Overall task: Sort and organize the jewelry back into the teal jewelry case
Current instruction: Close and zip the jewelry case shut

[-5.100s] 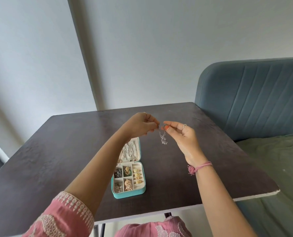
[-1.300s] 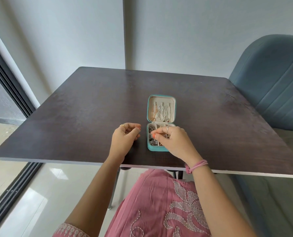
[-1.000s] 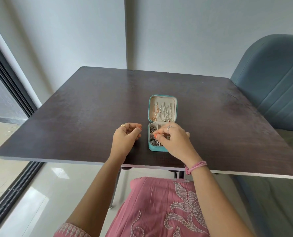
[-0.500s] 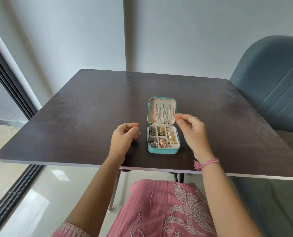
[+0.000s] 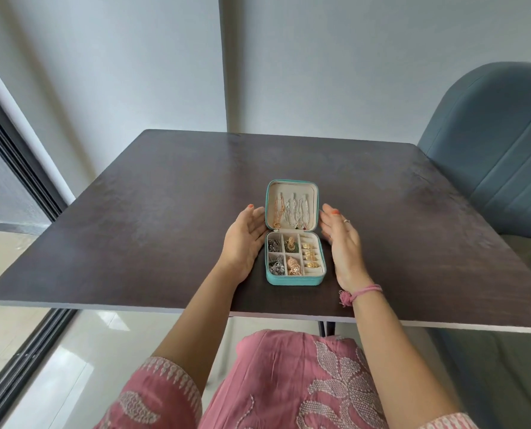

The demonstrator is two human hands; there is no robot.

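The teal jewelry case (image 5: pixel 295 280) lies open on the dark table (image 5: pixel 165 212), near its front edge. Its lid (image 5: pixel 291 188) stands tilted back with several chains (image 5: pixel 292 212) hanging inside. The base compartments hold silver pieces at left, gold and green earrings (image 5: pixel 291 244) in the middle and gold rings (image 5: pixel 310 256) at right. My left hand (image 5: pixel 245 239) stands with straight fingers, palm facing the case's left side. My right hand (image 5: pixel 340 239) mirrors it on the right side. Neither hand holds anything.
A blue-grey upholstered seat (image 5: pixel 499 156) stands to the right of the table, with green fabric (image 5: pixel 530 264) beside it. A dark sliding-door frame (image 5: pixel 19 162) runs along the left. My pink embroidered clothing (image 5: pixel 289 382) fills the bottom below the table edge.
My right hand has left the case's compartments and moved to its right side. My left hand uncurled and shifted to the left side. Both palms now flank the open case.
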